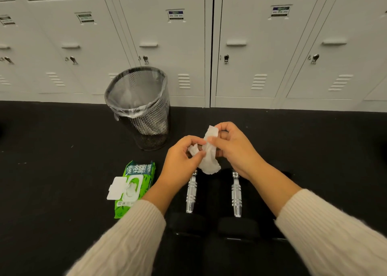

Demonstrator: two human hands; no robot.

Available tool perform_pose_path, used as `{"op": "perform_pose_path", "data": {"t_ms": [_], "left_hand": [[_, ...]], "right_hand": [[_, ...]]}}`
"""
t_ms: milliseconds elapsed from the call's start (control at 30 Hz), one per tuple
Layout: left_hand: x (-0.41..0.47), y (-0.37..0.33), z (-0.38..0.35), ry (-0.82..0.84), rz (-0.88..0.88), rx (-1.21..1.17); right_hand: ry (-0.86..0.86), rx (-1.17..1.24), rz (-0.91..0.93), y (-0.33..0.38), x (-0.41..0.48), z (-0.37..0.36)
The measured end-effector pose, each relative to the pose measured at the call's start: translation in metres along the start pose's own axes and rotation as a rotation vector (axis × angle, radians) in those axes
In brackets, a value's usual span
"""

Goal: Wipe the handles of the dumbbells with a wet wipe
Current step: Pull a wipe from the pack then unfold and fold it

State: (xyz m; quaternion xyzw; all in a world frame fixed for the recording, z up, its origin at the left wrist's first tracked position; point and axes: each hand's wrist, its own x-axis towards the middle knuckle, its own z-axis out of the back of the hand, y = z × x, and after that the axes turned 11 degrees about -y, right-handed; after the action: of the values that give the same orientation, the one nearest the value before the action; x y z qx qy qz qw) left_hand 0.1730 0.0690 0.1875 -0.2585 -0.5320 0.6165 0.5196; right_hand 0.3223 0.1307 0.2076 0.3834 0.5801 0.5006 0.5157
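- Two dumbbells lie side by side on the black floor (52,150), chrome handles — left handle (191,194), right handle (236,196) — running near to far.
- Left of them, an open green wipes pack (136,186).
- Above the handles, left hand (182,160) and right hand (232,146) both pinch one crumpled wet wipe (209,156), held clear of the dumbbells.
- Farther left, a mesh bin (144,108) — white lockers (261,45) behind.

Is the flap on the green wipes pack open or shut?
Open. The white flap of the wipes pack is folded back to the left, with a wipe poking from the opening.

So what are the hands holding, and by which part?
Both hold one wet wipe: left hand pinches its crumpled left edge, right hand its upper middle; the bottom hangs free.
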Motion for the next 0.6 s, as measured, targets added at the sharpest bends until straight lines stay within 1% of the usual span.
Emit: {"op": "perform_pose_path", "data": {"t_ms": [67, 133, 200, 300, 333, 400, 433, 467, 567, 600], "left_hand": [[-0.001, -0.001, 0.0, -0.01, 0.021, 0.015], [-0.001, 0.003, 0.002, 0.01, 0.043, 0.002], [-0.001, 0.013, 0.008, 0.039, 0.06, 0.036], [-0.004, 0.032, 0.017, 0.067, 0.075, 0.219], [-0.005, 0.037, 0.019, 0.084, 0.108, 0.265], [-0.006, 0.045, 0.019, 0.146, 0.187, 0.318], [-0.006, 0.044, 0.016, 0.19, 0.213, 0.295], [-0.006, 0.041, 0.013, 0.234, 0.237, 0.209], [-0.003, 0.021, 0.0, 0.331, 0.361, -0.251], [-0.002, 0.014, -0.002, 0.363, 0.382, -0.333]], "right_hand": [[0.036, -0.1, 0.016, -0.005, -0.002, 0.0], [-0.024, -0.117, 0.018, -0.008, -0.001, 0.003], [-0.1, 0.022, -0.025, -0.008, 0.001, 0.011], [-0.137, 0.309, -0.077, -0.004, 0.005, 0.028], [-0.137, 0.347, -0.079, -0.004, 0.006, 0.031], [-0.114, 0.325, -0.061, -0.005, 0.005, 0.029], [-0.089, 0.287, -0.05, -0.006, 0.004, 0.026], [-0.056, 0.241, -0.041, -0.007, 0.002, 0.021], [0.07, 0.085, 0.004, -0.005, -0.005, 0.008], [0.085, 0.03, 0.019, -0.003, -0.006, 0.006]]}}
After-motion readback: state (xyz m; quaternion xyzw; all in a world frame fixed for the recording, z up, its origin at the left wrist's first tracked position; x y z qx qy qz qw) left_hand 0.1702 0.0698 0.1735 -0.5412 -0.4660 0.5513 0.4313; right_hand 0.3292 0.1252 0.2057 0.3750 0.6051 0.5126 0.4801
